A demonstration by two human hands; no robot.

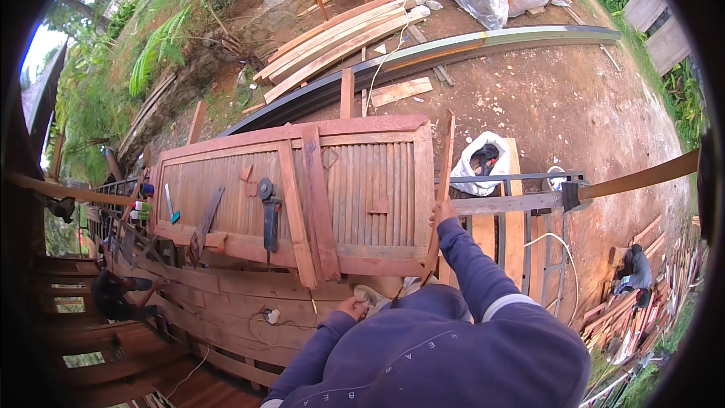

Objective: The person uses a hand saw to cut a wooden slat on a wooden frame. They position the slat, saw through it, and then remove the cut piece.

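We've got the wooden strip at the right end of the slatted panel, running near to far. Right grip is closed round it; can't tell if the strip touches the panel edge. Left grip is by the near side, fingers curled; can't tell if it holds anything.

Status, our read: panel mostly built. Frame closed on all sides, slats filling it. Strip looks unfixed, so that's open. Two crossing boards lie over the middle and overhang the near rail; can't tell if they're fastened.

Top not cleared: angle grinder left of the boards, dark wood piece and teal-handled tool further left, small offcut on the right-hand slats.

Outward: white sack to the right, timber stack on the far side, co-worker near left, another person well right.
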